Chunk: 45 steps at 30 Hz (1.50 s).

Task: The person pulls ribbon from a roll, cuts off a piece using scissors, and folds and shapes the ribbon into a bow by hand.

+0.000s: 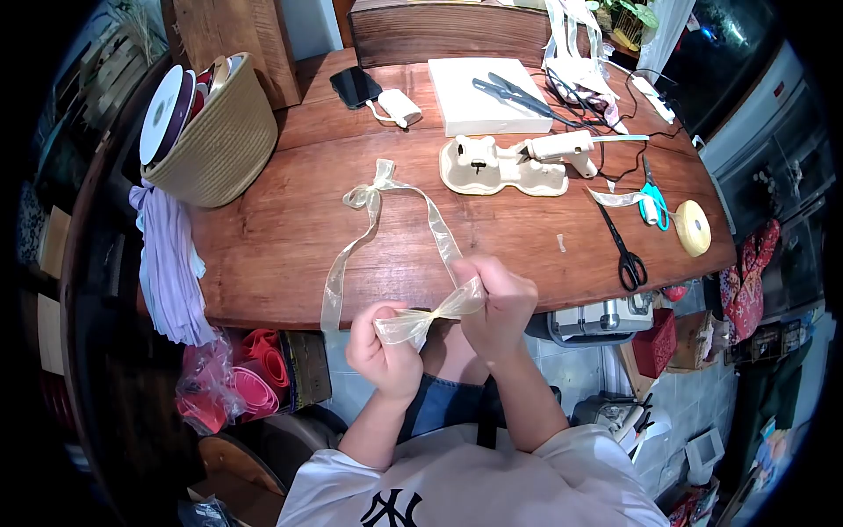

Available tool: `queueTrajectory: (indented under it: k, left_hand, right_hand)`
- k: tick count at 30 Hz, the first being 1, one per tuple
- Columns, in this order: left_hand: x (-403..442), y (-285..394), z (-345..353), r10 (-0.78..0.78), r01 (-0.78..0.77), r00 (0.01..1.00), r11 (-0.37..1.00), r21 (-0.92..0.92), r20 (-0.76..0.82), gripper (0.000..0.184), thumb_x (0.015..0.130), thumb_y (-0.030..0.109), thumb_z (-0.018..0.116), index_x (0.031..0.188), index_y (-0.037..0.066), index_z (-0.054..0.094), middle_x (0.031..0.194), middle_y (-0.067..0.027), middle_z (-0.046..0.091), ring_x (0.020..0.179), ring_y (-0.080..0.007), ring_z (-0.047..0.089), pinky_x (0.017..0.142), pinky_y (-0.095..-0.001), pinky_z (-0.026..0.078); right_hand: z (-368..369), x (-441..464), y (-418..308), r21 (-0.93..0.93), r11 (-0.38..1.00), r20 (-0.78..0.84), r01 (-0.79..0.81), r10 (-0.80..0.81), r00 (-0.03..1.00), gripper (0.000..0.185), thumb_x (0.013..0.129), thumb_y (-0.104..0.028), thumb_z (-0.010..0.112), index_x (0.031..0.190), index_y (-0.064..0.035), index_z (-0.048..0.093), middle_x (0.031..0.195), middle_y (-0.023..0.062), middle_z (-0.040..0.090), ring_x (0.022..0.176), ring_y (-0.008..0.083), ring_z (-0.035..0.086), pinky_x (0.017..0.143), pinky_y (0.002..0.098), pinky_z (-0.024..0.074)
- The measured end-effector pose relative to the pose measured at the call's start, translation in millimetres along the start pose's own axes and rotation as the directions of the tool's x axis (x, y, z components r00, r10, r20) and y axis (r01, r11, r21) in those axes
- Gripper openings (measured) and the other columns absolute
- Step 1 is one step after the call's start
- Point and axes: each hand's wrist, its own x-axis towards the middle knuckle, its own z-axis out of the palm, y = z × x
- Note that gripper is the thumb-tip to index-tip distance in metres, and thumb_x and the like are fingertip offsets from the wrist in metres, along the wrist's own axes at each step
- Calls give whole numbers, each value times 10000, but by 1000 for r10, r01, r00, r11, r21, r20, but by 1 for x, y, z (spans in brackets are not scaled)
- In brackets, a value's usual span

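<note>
A sheer cream ribbon bow (pixel 433 318) is stretched between my two hands, just off the front edge of the wooden table. My left hand (pixel 384 351) pinches its left loop, and my right hand (pixel 499 307) grips the loop on the other side. The bow is gathered tight at its middle. Beyond my hands, a second ribbon bow (pixel 373 191) of the same sheer material lies on the table with long tails. One tail hangs toward the front edge; the other runs to my right hand, where its end is hidden.
A glue gun (pixel 562 147) rests on a cardboard holder (pixel 500 169). Black scissors (pixel 625 255), teal scissors (pixel 652 200) and a ribbon roll (pixel 693 228) lie at right. A basket of ribbon spools (pixel 215 132) stands at left. A phone (pixel 355 87) and a flat iron (pixel 518 95) are at the back.
</note>
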Motion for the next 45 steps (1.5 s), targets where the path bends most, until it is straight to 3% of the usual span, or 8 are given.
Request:
queueTrajectory:
  k: [8,16,25,28,32,35,37,45]
  left_hand:
    - [6,-3,0,-14,15,995,1000,7,-100,213,898,141,449,778,-14,533,669,-7,522,591,-37,449,536,-167,348]
    - [12,7,6,-206,175,972,956,-236,-114,240,898,172,465,745,0,532,608,13,496,537,-25,426,489,-161,314]
    - [19,11,9,-349,260,932,837,-481,-102,261,884,198,504,742,-18,545,586,20,492,521,-16,423,477,-151,304]
    - [19,-1,11,-136,110,982,975,-191,-130,224,884,157,490,801,-40,558,593,9,509,536,-30,453,501,-156,345]
    - [23,-1,13,-54,46,998,986,-163,-45,197,880,119,492,820,-46,580,607,-29,553,574,-72,532,523,-186,413]
    - [18,-5,4,16,-14,999,999,-34,38,288,906,201,459,762,-28,556,568,0,505,530,-46,460,504,-167,353]
    - [17,-1,1,-29,29,999,1000,0,-16,378,919,269,429,685,-7,536,550,-4,496,515,-44,447,486,-175,337]
    - [10,3,5,-148,124,984,968,-220,-97,462,922,324,401,625,-4,531,563,-33,542,520,-67,489,481,-199,383]
  right_hand:
    - [-1,4,-2,-130,986,64,104,-96,993,172,768,-213,613,676,-69,599,516,97,514,451,257,531,407,323,372]
    - [3,-5,-1,209,957,90,-200,184,979,275,838,-163,557,638,25,571,490,33,500,458,62,478,416,220,347]
    - [13,-2,-14,431,831,64,-352,361,931,381,883,-244,501,608,16,551,514,16,523,472,59,474,428,213,359]
    - [10,-4,-4,261,942,26,-211,212,977,360,876,-216,508,606,20,543,527,24,522,475,66,479,429,212,355]
    - [8,-1,-1,253,960,24,-120,117,993,347,868,-190,511,592,21,526,511,44,495,459,81,460,422,235,337]
    - [8,-3,-1,88,996,0,9,-9,1000,278,816,-128,560,580,8,502,513,129,441,451,259,455,440,327,339]
    - [9,-5,-1,107,994,-49,-22,27,998,375,869,-175,502,553,23,467,482,60,394,436,104,367,418,287,280]
    - [10,-18,-8,260,945,-26,-197,211,977,437,892,-219,476,525,16,443,452,1,361,452,58,333,412,256,259]
